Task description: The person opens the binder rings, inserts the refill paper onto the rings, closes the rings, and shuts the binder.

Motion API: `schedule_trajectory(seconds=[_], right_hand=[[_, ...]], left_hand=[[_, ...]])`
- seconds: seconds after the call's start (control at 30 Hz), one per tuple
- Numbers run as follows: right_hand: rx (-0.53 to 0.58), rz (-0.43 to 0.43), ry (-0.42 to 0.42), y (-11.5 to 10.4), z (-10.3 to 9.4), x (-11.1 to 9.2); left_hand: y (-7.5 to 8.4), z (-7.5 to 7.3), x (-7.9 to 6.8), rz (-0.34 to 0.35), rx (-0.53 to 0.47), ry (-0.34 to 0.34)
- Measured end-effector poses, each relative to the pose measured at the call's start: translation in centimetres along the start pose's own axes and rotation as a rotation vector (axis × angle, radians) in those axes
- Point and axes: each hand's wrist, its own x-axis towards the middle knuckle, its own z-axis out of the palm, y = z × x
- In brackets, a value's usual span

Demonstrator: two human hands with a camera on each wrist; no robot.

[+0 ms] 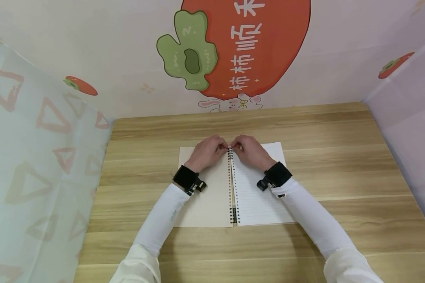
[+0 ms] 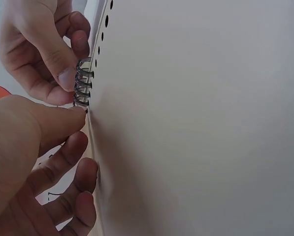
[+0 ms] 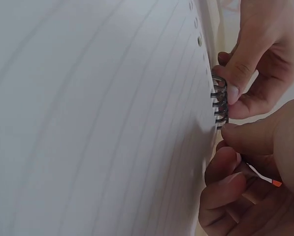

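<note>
A notebook lies spread flat on the table, a plain beige sheet [image 1: 209,196] on the left and a lined white page [image 1: 265,208] on the right. At the top of its spine, my left hand [image 1: 207,151] and right hand [image 1: 252,151] meet around the dark wire binding [image 1: 230,153]. Close up in the left wrist view, thumb and fingers of both hands pinch at the short run of wire loops [image 2: 82,83]. The right wrist view shows the loops [image 3: 219,101] passing through the lined page's edge holes. Along the middle of the spine, the punched holes show no wire.
Another stretch of dark binding [image 1: 234,215] sits at the spine's lower end. The wooden table [image 1: 138,169] extends around the notebook. A printed wall covering [image 1: 127,78] rises behind it, with side panels at left and right. Both wrists carry black camera straps.
</note>
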Motion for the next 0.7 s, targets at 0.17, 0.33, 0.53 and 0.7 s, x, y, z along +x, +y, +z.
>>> schedule_trajectory(seconds=[0.17,0.33,0.53,0.7], right_hand=[[-0.007,-0.027,0.023,0.0,-0.1,-1.0],[-0.013,-0.022,0.03,0.0,-0.1,-1.7],[-0.015,-0.002,0.028,0.1,0.0,-2.3],[-0.011,-0.003,0.013,0.1,0.4,-2.5]], left_hand=[[0.2,0.0,-0.8,-0.007,-0.007,0.01],[0.5,-0.1,-1.6,0.004,-0.002,0.025],[0.8,-0.1,-2.3,0.002,-0.011,0.038],[1.0,0.2,-2.5,0.003,-0.012,0.028]])
